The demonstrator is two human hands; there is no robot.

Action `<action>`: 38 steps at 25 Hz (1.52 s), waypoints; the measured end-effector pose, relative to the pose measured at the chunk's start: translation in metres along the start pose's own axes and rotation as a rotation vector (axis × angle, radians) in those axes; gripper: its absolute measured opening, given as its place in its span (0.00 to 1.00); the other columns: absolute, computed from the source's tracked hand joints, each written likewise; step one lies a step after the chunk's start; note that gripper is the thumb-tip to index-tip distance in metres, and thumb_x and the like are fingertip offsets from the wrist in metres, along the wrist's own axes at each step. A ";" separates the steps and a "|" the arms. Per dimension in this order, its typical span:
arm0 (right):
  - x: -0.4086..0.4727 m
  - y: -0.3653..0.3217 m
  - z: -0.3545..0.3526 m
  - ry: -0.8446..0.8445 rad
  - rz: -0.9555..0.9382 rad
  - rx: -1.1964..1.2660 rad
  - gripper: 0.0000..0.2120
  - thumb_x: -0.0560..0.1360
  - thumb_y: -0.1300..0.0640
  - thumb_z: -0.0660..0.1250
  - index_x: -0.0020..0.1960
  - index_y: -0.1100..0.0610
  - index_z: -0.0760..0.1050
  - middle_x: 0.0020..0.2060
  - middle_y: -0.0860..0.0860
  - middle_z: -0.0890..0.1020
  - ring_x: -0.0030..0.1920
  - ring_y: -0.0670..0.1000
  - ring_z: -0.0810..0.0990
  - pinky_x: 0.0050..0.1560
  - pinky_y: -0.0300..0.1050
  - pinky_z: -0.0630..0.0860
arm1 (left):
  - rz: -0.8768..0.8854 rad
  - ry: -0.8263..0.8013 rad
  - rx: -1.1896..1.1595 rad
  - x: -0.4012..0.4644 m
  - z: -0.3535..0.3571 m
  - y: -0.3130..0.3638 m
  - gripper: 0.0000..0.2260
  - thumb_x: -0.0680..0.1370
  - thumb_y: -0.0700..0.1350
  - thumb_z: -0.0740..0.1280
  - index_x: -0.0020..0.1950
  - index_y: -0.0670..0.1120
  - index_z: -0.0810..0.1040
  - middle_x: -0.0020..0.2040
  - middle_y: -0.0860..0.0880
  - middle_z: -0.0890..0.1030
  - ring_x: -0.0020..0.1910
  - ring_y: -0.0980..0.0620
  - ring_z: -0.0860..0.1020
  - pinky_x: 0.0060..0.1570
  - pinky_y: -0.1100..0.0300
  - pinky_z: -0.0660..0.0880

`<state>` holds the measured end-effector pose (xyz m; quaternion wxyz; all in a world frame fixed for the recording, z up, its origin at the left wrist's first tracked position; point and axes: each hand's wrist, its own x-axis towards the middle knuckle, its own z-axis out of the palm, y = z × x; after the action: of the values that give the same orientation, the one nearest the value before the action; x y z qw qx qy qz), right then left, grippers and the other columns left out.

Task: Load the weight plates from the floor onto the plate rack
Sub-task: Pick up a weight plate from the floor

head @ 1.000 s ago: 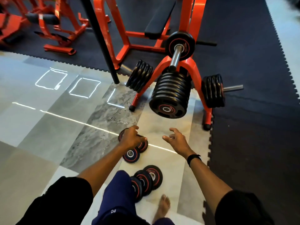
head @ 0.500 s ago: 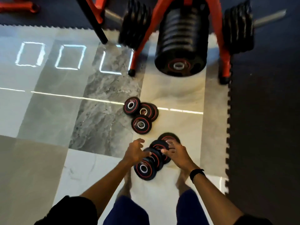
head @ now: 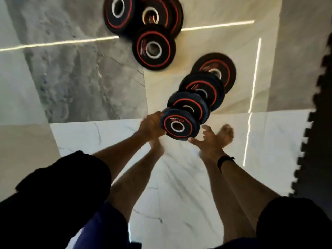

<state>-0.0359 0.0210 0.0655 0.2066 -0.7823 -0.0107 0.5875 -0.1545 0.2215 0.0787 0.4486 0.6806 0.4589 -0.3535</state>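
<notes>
The nearest weight plate (head: 179,125), black with a red ring and a pale hub, is seen at the near end of an overlapping row of four plates. It is gripped at its left edge by the left hand (head: 151,125), whose fingers are curled around the rim; whether the plate is lifted clear of the floor cannot be told. The right hand (head: 208,139) is held just to the right of and below the same plate, fingers spread wide and loosely bent, with one fingertip at or very near the plate's lower rim; nothing is clasped by it.

Beyond the gripped plate, away from the hands, the second plate (head: 188,105), third plate (head: 202,88) and fourth plate (head: 214,69) are found leaning on one another in a line running up and to the right. Farther still, well apart from the grip, a cluster of three plates (head: 153,47) is seen lying on the marble-tiled floor (head: 80,78). A black wristband (head: 225,161) is worn on the right wrist. A bare foot (head: 225,134) is seen just right of the right hand. Black interlocking matting (head: 321,123) lies along the far right.
</notes>
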 end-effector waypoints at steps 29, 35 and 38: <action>-0.103 -0.056 -0.080 -0.034 -0.169 -0.026 0.34 0.68 0.54 0.79 0.66 0.63 0.66 0.62 0.59 0.77 0.63 0.59 0.76 0.63 0.55 0.74 | 0.150 -0.118 -0.117 -0.093 -0.050 0.045 0.29 0.66 0.49 0.80 0.64 0.41 0.78 0.58 0.42 0.83 0.58 0.45 0.82 0.62 0.49 0.78; -0.276 -0.109 -0.147 0.091 -0.351 0.148 0.32 0.68 0.53 0.78 0.67 0.59 0.69 0.59 0.51 0.78 0.59 0.51 0.79 0.60 0.47 0.78 | 0.264 0.114 -0.160 -0.261 -0.112 0.127 0.31 0.64 0.57 0.80 0.60 0.42 0.77 0.52 0.48 0.82 0.51 0.51 0.81 0.48 0.61 0.79; -0.340 -0.127 -0.171 0.158 -0.464 0.208 0.31 0.68 0.51 0.78 0.66 0.57 0.70 0.56 0.47 0.80 0.54 0.39 0.80 0.49 0.31 0.78 | 0.396 0.215 -0.240 -0.332 -0.136 0.154 0.29 0.62 0.58 0.80 0.58 0.45 0.80 0.51 0.50 0.85 0.47 0.56 0.84 0.47 0.60 0.83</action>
<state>0.0454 -0.0042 0.4579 0.4153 -0.7769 -0.1131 0.4595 -0.1091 0.2195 0.4668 0.5354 0.7327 0.4004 -0.1271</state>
